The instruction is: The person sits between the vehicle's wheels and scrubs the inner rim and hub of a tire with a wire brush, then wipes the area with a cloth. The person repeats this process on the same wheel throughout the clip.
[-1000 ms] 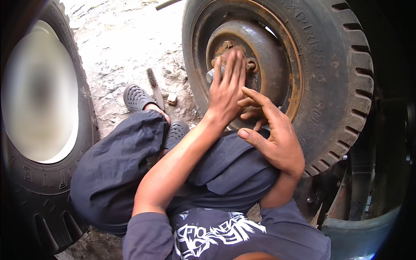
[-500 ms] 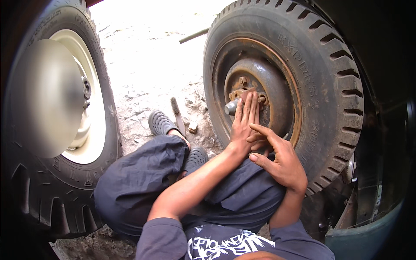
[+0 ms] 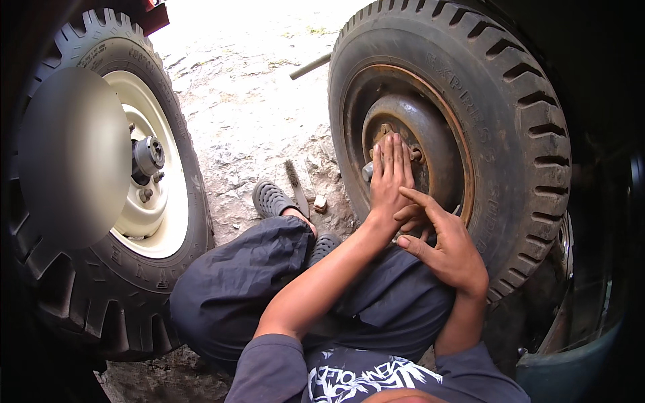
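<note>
My left hand (image 3: 395, 176) reaches over the rusty hub (image 3: 396, 111) of the right-hand wheel, its fingers straight and close together. The fingertips lie over the hub's centre among the bolts; whether anything is under them is hidden. A grey rounded metal hub end (image 3: 367, 172) shows beside the fingers. My right hand (image 3: 443, 245) is just below and to the right, with thumb and forefinger spread and the other fingers curled loosely behind my left wrist. Nothing shows in its grasp. The wheel's black tyre (image 3: 484, 127) stands upright with a thick tread.
At left stands another wheel with a cream rim (image 3: 171, 228). On the rough ground lie a brush (image 3: 293, 176) with a pale handle and a small wooden block (image 3: 320, 203) near my grey clog (image 3: 272, 199). A rod (image 3: 310, 66) lies farther off. A teal panel (image 3: 571, 356) curves at lower right.
The whole view has shifted, so both wheels sit farther right in it. My left fingers have slid slightly across the hub; my right hand keeps much the same pose.
</note>
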